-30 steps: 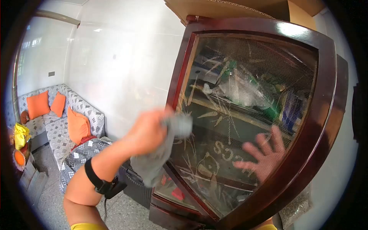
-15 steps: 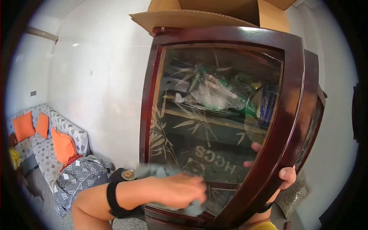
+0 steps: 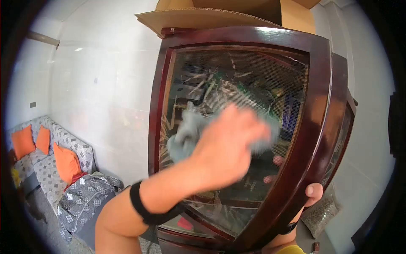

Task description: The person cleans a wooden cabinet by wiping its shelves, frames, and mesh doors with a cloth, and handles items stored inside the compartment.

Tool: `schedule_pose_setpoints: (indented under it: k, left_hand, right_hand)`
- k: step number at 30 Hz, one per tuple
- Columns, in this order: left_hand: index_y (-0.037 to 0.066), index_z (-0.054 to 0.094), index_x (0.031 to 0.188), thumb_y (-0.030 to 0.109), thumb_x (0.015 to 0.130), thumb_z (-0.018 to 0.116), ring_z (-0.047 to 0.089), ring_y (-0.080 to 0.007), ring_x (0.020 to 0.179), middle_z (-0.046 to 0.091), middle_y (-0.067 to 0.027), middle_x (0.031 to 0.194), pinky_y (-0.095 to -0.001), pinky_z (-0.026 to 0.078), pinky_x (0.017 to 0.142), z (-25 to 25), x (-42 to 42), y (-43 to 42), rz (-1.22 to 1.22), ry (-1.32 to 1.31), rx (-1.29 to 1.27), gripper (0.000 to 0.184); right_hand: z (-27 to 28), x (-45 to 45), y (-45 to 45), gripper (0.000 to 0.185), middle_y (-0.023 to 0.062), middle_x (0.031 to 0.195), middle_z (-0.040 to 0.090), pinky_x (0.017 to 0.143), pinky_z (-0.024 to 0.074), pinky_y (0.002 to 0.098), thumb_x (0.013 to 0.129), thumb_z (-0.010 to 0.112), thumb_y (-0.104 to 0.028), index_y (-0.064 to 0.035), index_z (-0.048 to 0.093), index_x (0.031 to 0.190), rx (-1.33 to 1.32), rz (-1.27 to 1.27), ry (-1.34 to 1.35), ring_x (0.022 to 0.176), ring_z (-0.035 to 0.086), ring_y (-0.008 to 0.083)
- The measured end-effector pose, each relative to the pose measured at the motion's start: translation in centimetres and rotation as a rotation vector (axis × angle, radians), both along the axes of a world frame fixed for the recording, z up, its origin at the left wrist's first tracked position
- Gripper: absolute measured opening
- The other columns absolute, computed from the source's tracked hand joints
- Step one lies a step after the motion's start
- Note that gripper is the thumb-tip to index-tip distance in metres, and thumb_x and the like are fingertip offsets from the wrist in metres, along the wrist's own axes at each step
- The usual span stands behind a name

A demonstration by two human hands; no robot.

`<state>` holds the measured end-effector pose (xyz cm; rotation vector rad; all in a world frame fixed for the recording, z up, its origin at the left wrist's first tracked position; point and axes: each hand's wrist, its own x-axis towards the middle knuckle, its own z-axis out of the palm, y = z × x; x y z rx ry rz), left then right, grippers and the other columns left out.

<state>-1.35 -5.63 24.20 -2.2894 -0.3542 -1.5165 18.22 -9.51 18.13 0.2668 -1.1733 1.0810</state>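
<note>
My left hand (image 3: 230, 148), blurred by motion, presses a grey-blue cloth (image 3: 188, 133) against the mesh-patterned glass pane (image 3: 237, 211) of a dark red wooden cabinet door (image 3: 319, 106). Cloth shows on both sides of the hand, bunched up at its left. At the door's right edge, my right hand (image 3: 314, 194) grips the frame. Its thumb or a fingertip shows outside the edge, while other fingertips appear through the glass, behind the pane. Etched bamboo leaves and letters mark the glass, partly covered by my left arm.
An open cardboard box (image 3: 211, 17) sits on top of the cabinet. Behind the glass are bagged items on a shelf. A patterned sofa (image 3: 46, 169) with orange cushions (image 3: 67, 163) stands at left; a patterned cushion (image 3: 319, 213) lies at lower right.
My left hand has moved the cloth upward and slightly right, from the lower part of the glass to its middle. My right hand keeps its hold on the door edge.
</note>
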Motion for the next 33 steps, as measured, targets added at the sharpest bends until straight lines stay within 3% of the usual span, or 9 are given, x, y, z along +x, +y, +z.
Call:
schedule_pose_setpoints:
  k: [3, 6, 7, 9, 12, 15, 23, 28, 33]
  left_hand:
    - [0.008, 0.063, 0.076, 0.012, 0.06, 0.052, 0.052, -0.0259, 0.078, 0.054, -0.0075, 0.07, -0.0366, 0.046, 0.065, -4.8, -1.2, -1.8, 0.113, 0.435, -0.31, 0.02]
    - [0.004, 0.062, 0.069, 0.036, 0.075, 0.061, 0.055, -0.0301, 0.062, 0.056, -0.0122, 0.062, -0.0374, 0.046, 0.057, -3.1, -3.0, -2.8, 0.267, 0.267, -0.455, 0.033]
    - [0.003, 0.059, 0.068, 0.041, 0.078, 0.063, 0.054, -0.023, 0.053, 0.054, -0.0117, 0.058, -0.0328, 0.043, 0.051, -2.1, -3.4, -2.2, 0.269, 0.083, -0.403, 0.04]
    - [0.003, 0.055, 0.082, 0.019, 0.084, 0.059, 0.041, -0.0058, 0.054, 0.046, -0.0013, 0.052, -0.0256, 0.036, 0.049, 0.6, -3.0, -1.8, 0.157, -0.346, -0.348, 0.017]
    - [0.004, 0.058, 0.1, 0.011, 0.082, 0.053, 0.044, -0.0078, 0.065, 0.049, -0.0039, 0.074, -0.0236, 0.039, 0.059, 3.2, -3.0, 1.1, -0.066, -0.301, -0.216, 0.02]
    - [0.003, 0.057, 0.107, 0.003, 0.078, 0.048, 0.046, -0.0105, 0.074, 0.049, -0.0056, 0.088, -0.0241, 0.04, 0.064, 3.3, -2.2, 1.7, 0.017, -0.221, -0.119, 0.03]
    - [0.001, 0.062, 0.093, -0.001, 0.074, 0.044, 0.049, -0.0132, 0.078, 0.049, -0.0062, 0.091, -0.0248, 0.041, 0.068, 2.1, -1.8, 1.4, -0.134, -0.349, -0.178, 0.027]
    - [0.004, 0.056, 0.113, -0.003, 0.073, 0.043, 0.046, -0.011, 0.075, 0.046, -0.0061, 0.092, -0.0226, 0.041, 0.067, 1.7, -2.7, 2.5, -0.005, -0.257, -0.195, 0.042]
    - [0.006, 0.053, 0.119, -0.003, 0.074, 0.043, 0.045, -0.0094, 0.074, 0.044, -0.0053, 0.093, -0.0216, 0.042, 0.065, 1.8, -2.9, 1.2, -0.085, -0.298, -0.299, 0.047]
  right_hand:
    - [0.1, 0.4, -0.1, 0.083, 0.0269, 0.12, 0.045, 0.073, 0.0496, 0.0601, 0.055, 0.058, -0.017, 0.0051, 0.032, 0.131, -0.025, -0.025, -0.045, 0.106, 0.048, 0.0487]
    - [0.1, 0.4, 0.1, 0.084, 0.0271, 0.119, 0.046, 0.072, 0.0495, 0.0605, 0.054, 0.059, -0.017, 0.0049, 0.032, 0.131, 0.009, 0.005, -0.048, 0.104, 0.049, 0.0486]
    - [0.0, 0.7, 0.2, 0.084, 0.0271, 0.119, 0.046, 0.072, 0.0495, 0.0605, 0.054, 0.059, -0.017, 0.0049, 0.032, 0.131, 0.007, 0.007, -0.049, 0.104, 0.049, 0.0486]
    - [-0.2, 1.3, 0.3, 0.085, 0.0275, 0.119, 0.045, 0.072, 0.0495, 0.061, 0.053, 0.059, -0.017, 0.0047, 0.031, 0.131, -0.056, 0.027, -0.085, 0.103, 0.049, 0.0485]
    - [-0.1, 0.9, -0.2, 0.085, 0.0279, 0.119, 0.045, 0.073, 0.0491, 0.0613, 0.054, 0.06, -0.016, 0.0048, 0.031, 0.131, -0.074, 0.003, -0.067, 0.102, 0.05, 0.0485]
    - [0.2, 0.7, -0.4, 0.083, 0.0282, 0.119, 0.045, 0.073, 0.049, 0.0612, 0.055, 0.059, -0.016, 0.0051, 0.031, 0.13, -0.091, -0.027, -0.054, 0.102, 0.05, 0.0485]
    - [-0.1, 1.2, 0.4, 0.081, 0.0283, 0.119, 0.045, 0.073, 0.0485, 0.0621, 0.059, 0.061, -0.017, 0.005, 0.03, 0.131, -0.013, 0.041, -0.093, 0.103, 0.05, 0.0483]
    - [0.0, 0.1, 1.1, 0.076, 0.0265, 0.121, 0.044, 0.073, 0.0474, 0.0632, 0.076, 0.063, -0.034, 0.0035, 0.028, 0.132, 0.214, 0.119, -0.001, 0.106, 0.049, 0.0462]
    - [2.6, -0.9, 7.6, 0.063, 0.0149, 0.123, 0.047, 0.076, 0.0513, 0.0439, 0.089, 0.051, -0.036, -0.0171, 0.02, 0.14, -0.019, 0.386, -0.402, 0.103, 0.054, 0.0275]
